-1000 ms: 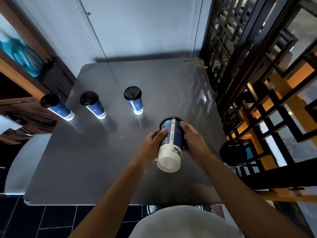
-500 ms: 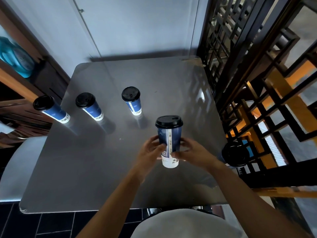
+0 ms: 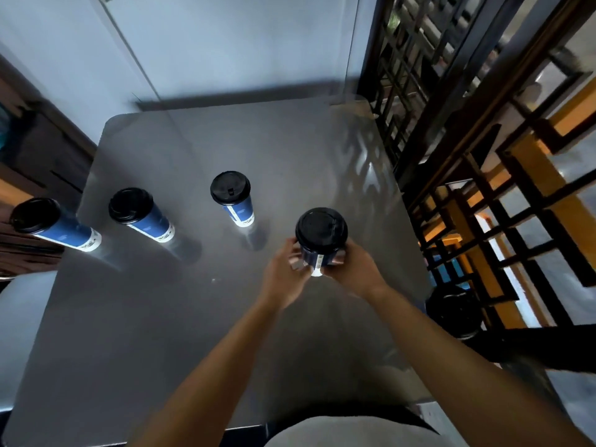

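Note:
A blue paper cup with a black lid (image 3: 321,233) stands upright at the right middle of the grey table (image 3: 225,317). My left hand (image 3: 285,274) grips its lower left side and my right hand (image 3: 353,271) grips its lower right side. Whether the cup's base touches the table is hidden by my fingers. Three more lidded blue cups stand in a row to the left: one in the middle (image 3: 233,198), one further left (image 3: 140,214), and one at the table's left edge (image 3: 48,224).
A black lattice screen (image 3: 451,140) runs along the table's right edge. Beyond that edge, low on the right, sits a dark round lid or cup (image 3: 454,311). A pale wall stands behind the table, and dark wooden furniture (image 3: 38,156) is at the left.
The cup went from tilted with its base toward me to upright, and moved forward and down toward the table. Both hands slid to its lower part.

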